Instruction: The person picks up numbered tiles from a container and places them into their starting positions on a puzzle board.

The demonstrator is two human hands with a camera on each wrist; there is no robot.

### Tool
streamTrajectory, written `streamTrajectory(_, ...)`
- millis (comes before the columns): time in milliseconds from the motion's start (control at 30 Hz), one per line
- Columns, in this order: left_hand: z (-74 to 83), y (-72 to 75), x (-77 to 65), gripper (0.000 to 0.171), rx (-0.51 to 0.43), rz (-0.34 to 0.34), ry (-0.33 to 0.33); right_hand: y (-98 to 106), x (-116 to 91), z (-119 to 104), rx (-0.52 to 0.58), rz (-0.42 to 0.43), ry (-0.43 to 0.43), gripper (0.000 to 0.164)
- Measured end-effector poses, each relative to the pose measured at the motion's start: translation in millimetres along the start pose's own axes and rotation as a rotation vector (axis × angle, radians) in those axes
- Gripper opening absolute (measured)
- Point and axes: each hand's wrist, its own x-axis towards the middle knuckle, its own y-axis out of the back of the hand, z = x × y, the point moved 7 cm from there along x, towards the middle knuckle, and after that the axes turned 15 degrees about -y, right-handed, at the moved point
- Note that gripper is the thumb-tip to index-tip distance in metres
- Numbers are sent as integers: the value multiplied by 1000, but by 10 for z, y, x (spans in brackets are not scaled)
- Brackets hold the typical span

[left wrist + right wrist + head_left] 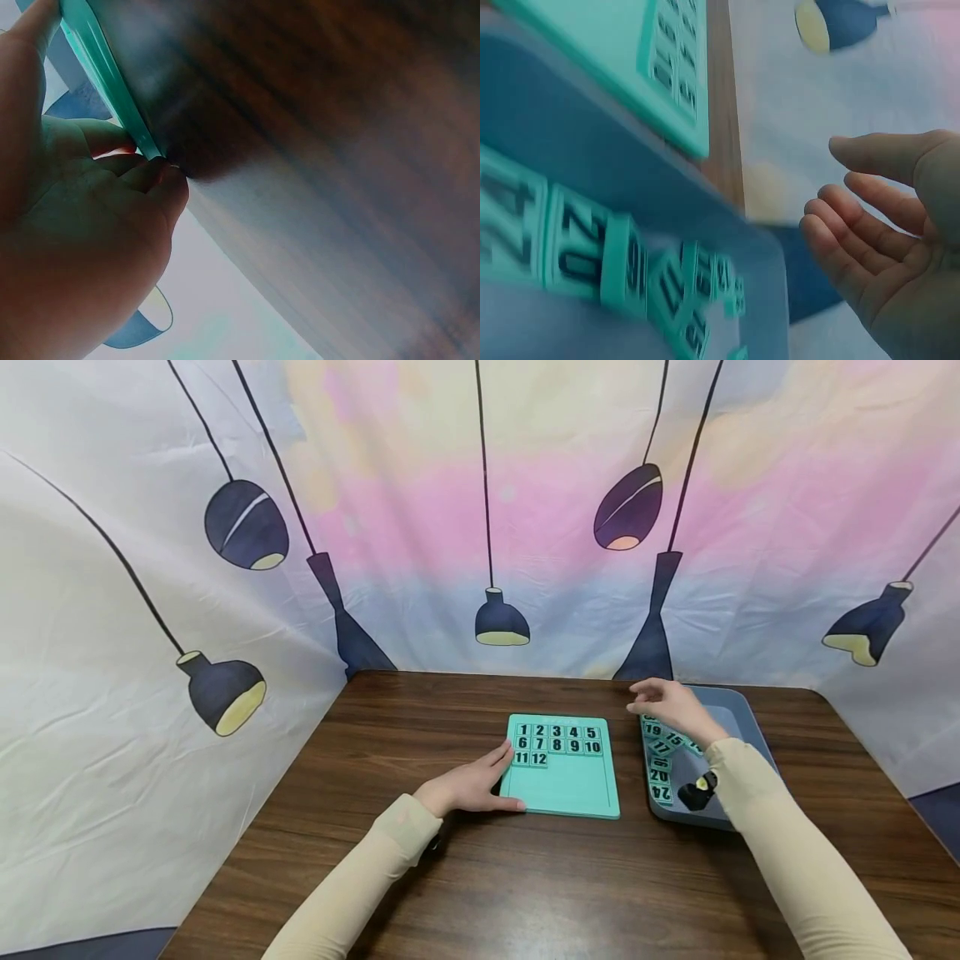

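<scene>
In the head view, a mint-green number board (570, 785) lies on the table, with tiles 1 to 12 (557, 745) in rows at its top. My left hand (474, 783) rests against its left side, thumb stretched along the lower left corner and fingers touching the edge. The left wrist view shows the fingertips against the board's rim (112, 75). My right hand (671, 706) hovers above the far left part of a blue-grey tray (738, 718), fingers loosely bent. Nothing shows between its thumb and fingers in the right wrist view. Loose number tiles (577, 232) lie along the tray's side.
The dark wooden table (525, 885) carries the board and the tray, which stands to the board's right. A small black object with yellow (697, 793) shows near the right wrist. Behind the table hangs a cloth (420, 527) printed with lamps.
</scene>
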Motion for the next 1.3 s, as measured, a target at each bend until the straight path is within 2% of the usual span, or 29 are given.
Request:
streamTrajectory(133,-10,-1,-3,103,4,0,2,113,14,149,4,6,-8,51)
streamTrajectory(333,-9,2,-4,103,-3,-1,3,157,87,345,-2,13,-38,51)
streamTrajectory(667,39,-26,-7,103,-21,-3,-8,-13,254,592,-80,33,-113,58)
streamTrajectory(900,40,-42,-7,104,-24,1,-1,-117,338,619,-131,61,-125,53)
streamTrajectory(1300,-4,-14,0,104,1,-1,-3,-66,354,574,-143,95,-147,41)
